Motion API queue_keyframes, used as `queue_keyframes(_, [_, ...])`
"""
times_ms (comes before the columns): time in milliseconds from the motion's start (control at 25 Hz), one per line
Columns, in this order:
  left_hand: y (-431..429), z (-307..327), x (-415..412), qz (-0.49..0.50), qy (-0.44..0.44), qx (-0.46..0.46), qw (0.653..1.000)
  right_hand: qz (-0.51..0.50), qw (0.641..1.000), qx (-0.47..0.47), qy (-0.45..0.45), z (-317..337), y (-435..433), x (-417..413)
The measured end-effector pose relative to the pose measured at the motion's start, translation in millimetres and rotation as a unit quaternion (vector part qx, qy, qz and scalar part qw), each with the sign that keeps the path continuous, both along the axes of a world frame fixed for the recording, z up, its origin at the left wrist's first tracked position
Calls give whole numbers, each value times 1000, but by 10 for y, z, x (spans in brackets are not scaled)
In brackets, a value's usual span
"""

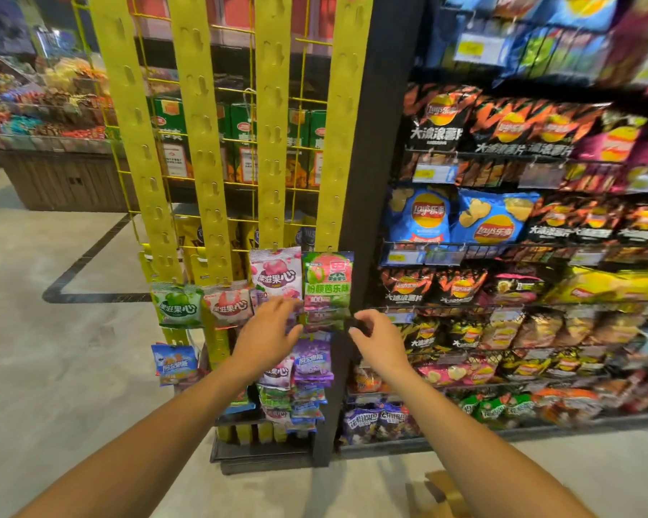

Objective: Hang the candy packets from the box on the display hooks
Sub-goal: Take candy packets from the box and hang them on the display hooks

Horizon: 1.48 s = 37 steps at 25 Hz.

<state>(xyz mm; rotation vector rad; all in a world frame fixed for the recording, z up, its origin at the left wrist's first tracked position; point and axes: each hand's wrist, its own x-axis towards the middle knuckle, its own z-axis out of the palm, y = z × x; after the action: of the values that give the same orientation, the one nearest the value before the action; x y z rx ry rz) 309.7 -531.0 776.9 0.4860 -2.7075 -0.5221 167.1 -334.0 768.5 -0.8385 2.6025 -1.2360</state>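
Student: Hands, as shown?

Me: My left hand is spread wide, fingers straight, in front of the candy packets hung low on the yellow hanging strips. My right hand is curled beside the black post; whether it pinches anything I cannot tell.

Student: Legible print?

Me: "100" on the green-and-pink packet; "Lay's" on the blue crisp bags, right. Cardboard box: near right, on the floor.
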Motion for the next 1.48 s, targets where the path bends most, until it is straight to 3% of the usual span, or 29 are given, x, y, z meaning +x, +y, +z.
queue_keyframes(240, [1069, -94, -439, -92, -34, -148, 984, -27, 982, 119, 142, -7, 1325, -143])
queue_keyframes(560, [2860, -283, -1078, -208, -57, -190, 958, -120, 958, 189, 181, -84, 3334, -303])
queue_keyframes(960, [4520, -583, -1911, -331, -74, -152, 928, -252, 931, 232, 126, -299, 5040, -510])
queue_keyframes(1480, [5032, -1041, -3698, -413, -112, -132, 894, -326, 912, 247, 38, -786, 5564, -1921])
